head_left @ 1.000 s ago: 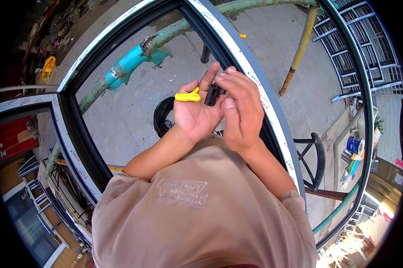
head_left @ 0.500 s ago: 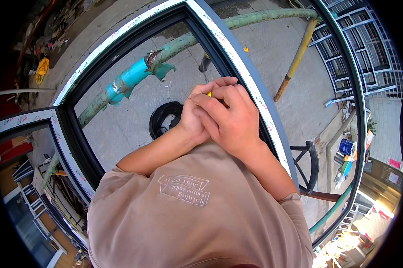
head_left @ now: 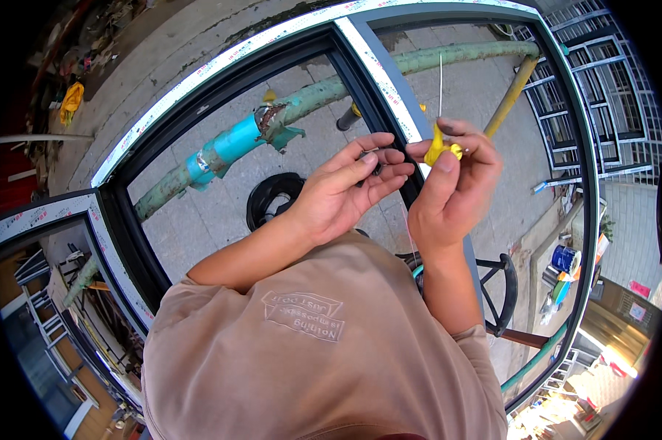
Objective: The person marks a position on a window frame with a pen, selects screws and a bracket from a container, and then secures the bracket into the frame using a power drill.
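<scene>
My right hand [head_left: 459,187] pinches a small, bright yellow object [head_left: 439,150] above the window frame's divider. A thin pale rod [head_left: 441,84] points up from that hand; whether it joins the yellow object is hidden by the fingers. My left hand [head_left: 342,187] is palm up just to the left, with the thumb against a small black piece [head_left: 375,166] at the fingers. The two hands are apart. Beneath them lies a large window frame [head_left: 235,55] with black inner edges and white printed film.
Through the frame show a green pipe [head_left: 312,99] with a torn turquoise wrap [head_left: 232,143], and a black ring-shaped thing [head_left: 261,198] on the paving. A yellow post [head_left: 513,95] and a curved black bracket [head_left: 505,293] stand at right. Metal grilles [head_left: 602,88] lean at far right.
My hands, clasped together before, have separated. The right hand has moved right with the yellow object, and the pale rod now shows. The left hand has turned palm up, showing the black piece.
</scene>
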Demonstrator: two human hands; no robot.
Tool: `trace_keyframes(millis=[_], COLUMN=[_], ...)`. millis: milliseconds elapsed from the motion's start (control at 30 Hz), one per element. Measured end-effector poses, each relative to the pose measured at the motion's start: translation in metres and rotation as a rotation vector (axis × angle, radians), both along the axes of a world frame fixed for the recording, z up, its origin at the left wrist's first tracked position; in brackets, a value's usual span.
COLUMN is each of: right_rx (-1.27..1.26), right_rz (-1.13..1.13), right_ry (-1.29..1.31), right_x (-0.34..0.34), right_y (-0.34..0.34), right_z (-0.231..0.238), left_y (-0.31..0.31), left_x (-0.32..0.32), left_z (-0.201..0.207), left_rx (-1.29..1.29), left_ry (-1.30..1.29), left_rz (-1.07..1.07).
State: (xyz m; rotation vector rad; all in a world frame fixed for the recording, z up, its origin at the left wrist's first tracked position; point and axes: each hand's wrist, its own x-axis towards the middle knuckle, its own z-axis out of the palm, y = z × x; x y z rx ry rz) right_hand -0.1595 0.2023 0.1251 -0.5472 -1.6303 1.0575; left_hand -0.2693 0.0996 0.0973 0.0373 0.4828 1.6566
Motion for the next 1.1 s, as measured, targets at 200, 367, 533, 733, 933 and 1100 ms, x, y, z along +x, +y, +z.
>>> trace_keyframes(millis=[200, 367, 533, 733, 933, 1100], right_rx=[0.076, 0.291, 0.396, 0.413, 0.430, 0.444], right_rz=[-0.074, 0.085, 0.165, 0.099, 0.048, 0.036], right_ry=[-0.194, -0.511, -0.577, -0.580, -0.566, -0.602], right_x=[-0.006, -0.012, -0.007, -0.005, -0.009, -0.006], right_y=[0.047, 0.044, 0.049, 0.056, 0.057, 0.061], right_z=[0.003, 0.008, 0.002, -0.012, -0.006, -0.011], left_y=[0.006, 0.014, 0.025, 0.038, 0.047, 0.051], left_x=[-0.025, -0.034, -0.041, -0.046, -0.050, -0.049], left_z=[0.003, 0.001, -0.003, -0.007, -0.010, -0.014], left_rx=[0.062, 0.146, 0.199, 0.215, 0.223, 0.217], left_ry=[0.083, -0.002, 0.027, 0.115, 0.038, 0.063], left_rz=[0.011, 0.010, -0.026, -0.061, -0.102, -0.133])
